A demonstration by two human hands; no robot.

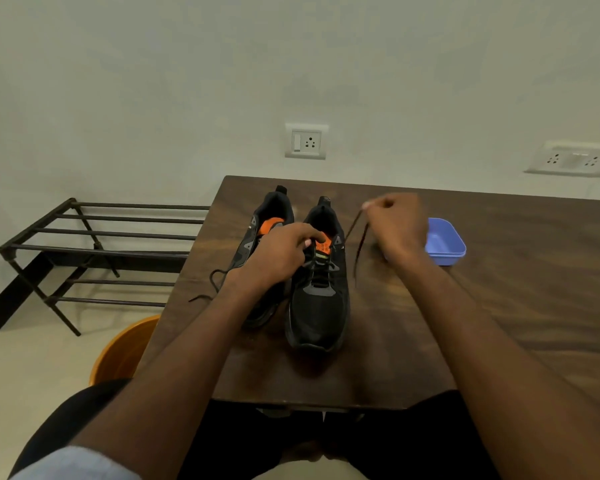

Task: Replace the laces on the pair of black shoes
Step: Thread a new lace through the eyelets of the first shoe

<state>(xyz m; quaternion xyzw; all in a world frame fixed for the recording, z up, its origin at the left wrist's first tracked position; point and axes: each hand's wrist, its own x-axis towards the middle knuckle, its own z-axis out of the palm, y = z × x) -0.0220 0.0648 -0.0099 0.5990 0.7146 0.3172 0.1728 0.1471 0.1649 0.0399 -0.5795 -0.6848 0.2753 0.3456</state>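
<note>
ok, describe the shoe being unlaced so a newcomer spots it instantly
On the dark wooden table, two black shoes stand side by side. It is the right-hand shoe, nearer the blue tub. The left hand grips its orange tongue, and the right hand pulls its lace up.

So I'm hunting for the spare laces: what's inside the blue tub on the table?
The blue tub looks empty where its inside shows: only bare blue plastic. The right hand, pulling a lace, hides its left edge, so something small there can't be ruled out.
</note>
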